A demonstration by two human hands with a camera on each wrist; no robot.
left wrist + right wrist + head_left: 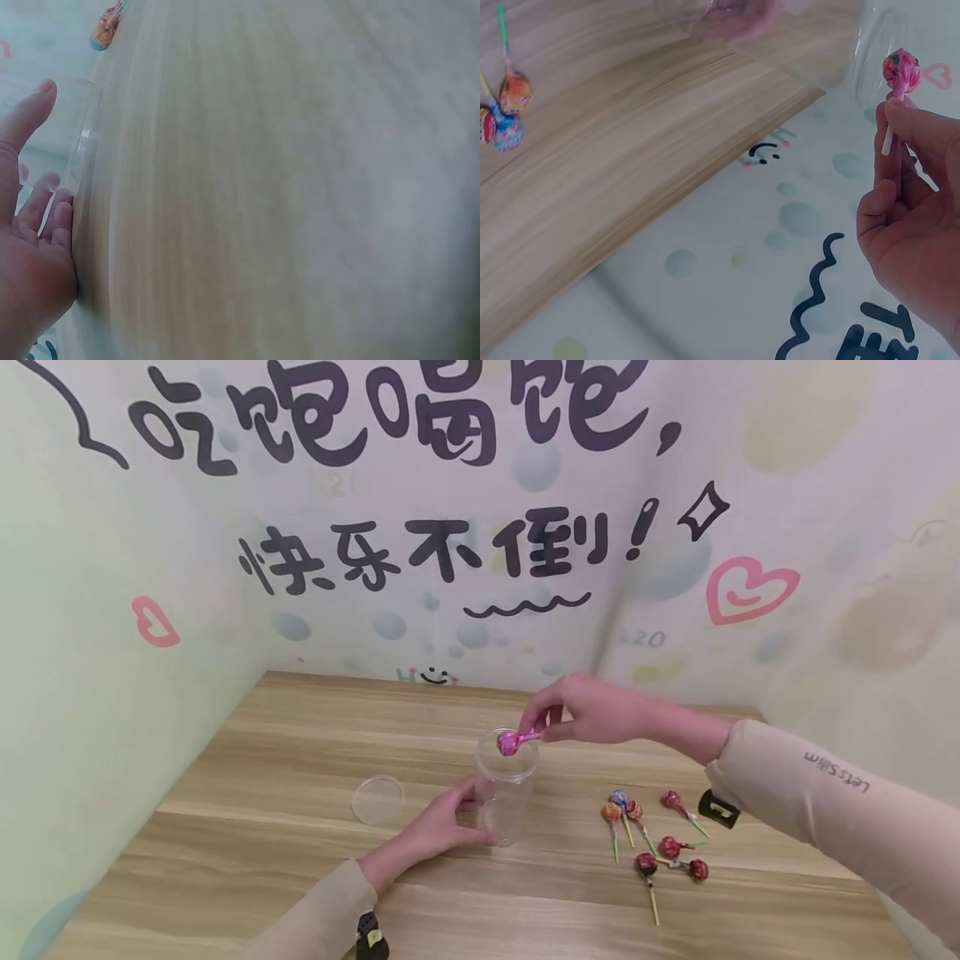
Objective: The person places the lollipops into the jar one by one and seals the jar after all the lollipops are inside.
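Note:
A clear plastic cup [516, 806] stands upright on the table, its round mouth uncovered. Low on its side, my left hand [437, 827] holds it, thumb in front and fingers around the back. In the left wrist view that hand [34, 232] curves about the see-through wall. Thumb and fingers of my right hand [592, 708] pinch the stick of a pink-wrapped lollipop [507, 744], whose head is over the cup's mouth. The right wrist view has the lollipop [902, 71] head-up beside the rim, its white stick between the fingertips.
Several wrapped lollipops [646, 863] with coloured sticks lie loosely on the wooden table [247, 877], right of the cup. A round clear lid [378, 800] lies left of it. Behind the table's far edge rises a printed wall covering [420, 468].

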